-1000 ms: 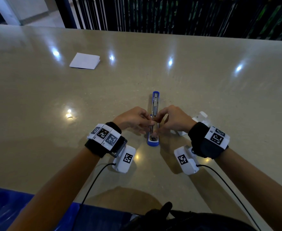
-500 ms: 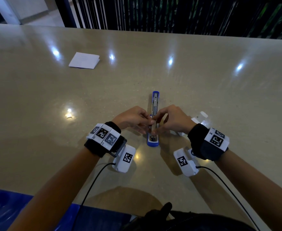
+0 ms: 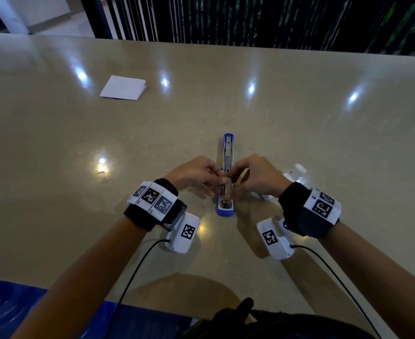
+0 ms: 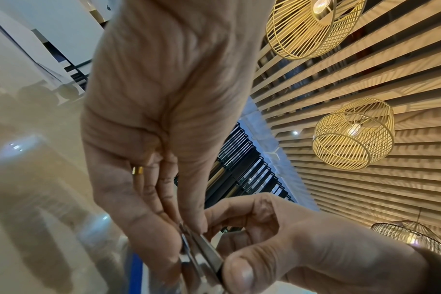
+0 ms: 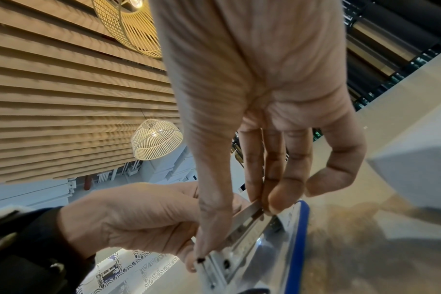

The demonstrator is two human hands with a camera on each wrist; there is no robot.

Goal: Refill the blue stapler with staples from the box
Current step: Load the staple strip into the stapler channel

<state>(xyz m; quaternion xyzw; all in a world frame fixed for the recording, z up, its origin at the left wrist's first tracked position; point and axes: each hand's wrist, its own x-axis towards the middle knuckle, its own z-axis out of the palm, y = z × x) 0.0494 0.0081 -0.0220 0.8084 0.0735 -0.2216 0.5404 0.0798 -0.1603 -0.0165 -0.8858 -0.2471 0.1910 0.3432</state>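
Observation:
The blue stapler (image 3: 228,148) lies opened flat on the table, its metal magazine channel facing up. Both hands meet over its middle. My left hand (image 3: 216,176) pinches a silver strip of staples (image 4: 207,250) from the left, and the left wrist view shows the fingertips (image 4: 191,224) on its edge. My right hand (image 3: 233,176) pinches the same strip (image 5: 244,220) between thumb and fingers, low over the channel beside the blue rim (image 5: 299,248). The white staple box (image 3: 297,171) sits just right of my right hand, partly hidden behind it.
A folded white paper (image 3: 123,88) lies far back left on the glossy beige table (image 3: 324,143). Dark slatted railing runs behind the table's far edge. Wrist camera cables trail toward the near edge. In the right wrist view the box (image 5: 416,179) stands close on the right.
Both hands stay at the stapler's middle; the fingers have shifted only slightly on the strip. The stapler has not moved.

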